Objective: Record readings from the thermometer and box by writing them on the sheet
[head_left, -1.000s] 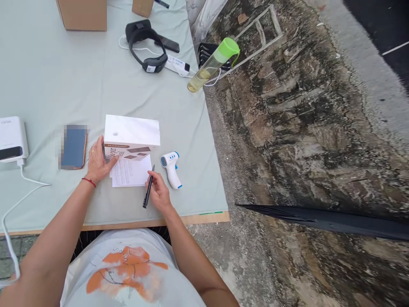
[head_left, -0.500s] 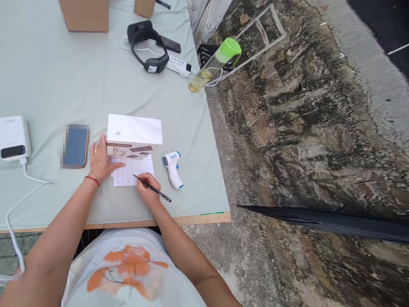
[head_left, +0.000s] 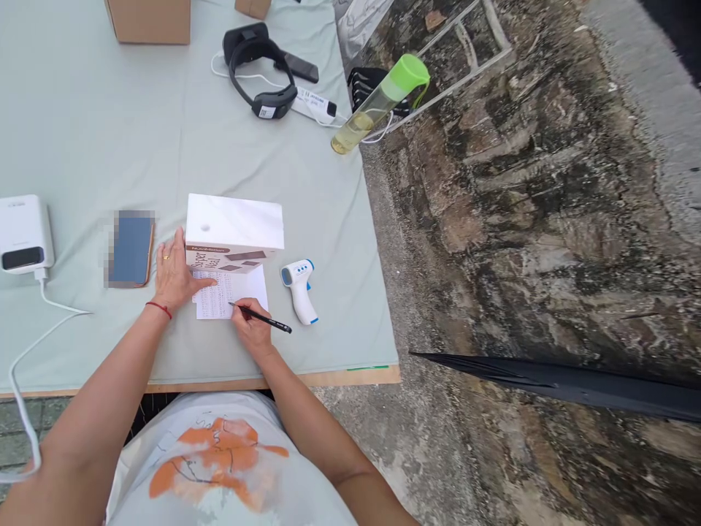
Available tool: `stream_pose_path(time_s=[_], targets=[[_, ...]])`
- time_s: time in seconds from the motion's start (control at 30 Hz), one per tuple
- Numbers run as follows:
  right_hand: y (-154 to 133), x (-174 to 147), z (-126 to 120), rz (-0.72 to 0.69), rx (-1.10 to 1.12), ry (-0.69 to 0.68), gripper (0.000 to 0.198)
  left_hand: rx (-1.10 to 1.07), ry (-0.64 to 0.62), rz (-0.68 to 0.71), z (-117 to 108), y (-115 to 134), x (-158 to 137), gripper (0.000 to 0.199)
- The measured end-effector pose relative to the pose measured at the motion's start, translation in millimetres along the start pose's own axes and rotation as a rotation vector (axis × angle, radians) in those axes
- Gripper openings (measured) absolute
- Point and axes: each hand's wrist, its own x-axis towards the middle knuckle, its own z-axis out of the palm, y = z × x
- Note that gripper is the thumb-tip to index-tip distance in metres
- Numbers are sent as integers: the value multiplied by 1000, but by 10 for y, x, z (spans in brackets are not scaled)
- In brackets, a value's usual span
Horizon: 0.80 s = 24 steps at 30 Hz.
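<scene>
A black pen (head_left: 266, 317) is pinched in my right hand (head_left: 253, 327), its tip at the sheet of paper (head_left: 216, 298) covered in rows of small handwriting. My left hand (head_left: 174, 273) lies flat with fingers spread, thumb across the paper's left part and fingers beside the white box (head_left: 235, 223). That box stands just behind the paper and hides its far edge. To the right of my right hand lies a white and blue infrared thermometer (head_left: 299, 291). Left of my left hand is a phone (head_left: 130, 248) with a dark screen.
A white power bank (head_left: 25, 232) with a cable sits at the far left. Toward the back are a black headset (head_left: 260, 73), a tilted bottle (head_left: 377, 106) with a green lid near the table's right edge, and a cardboard box (head_left: 150, 20). Rough stone ground lies beyond that edge.
The pen has tilted to a flatter angle in my right hand, its tip still at the paper. My left hand stays in place. The view has shifted slightly.
</scene>
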Motion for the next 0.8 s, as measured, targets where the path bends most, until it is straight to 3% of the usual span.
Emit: stream_pose_path(time_s=[0.8], targets=[[-23,7,-10,0,-34,23,12,5,-7,-6,-21,26,-5,131]])
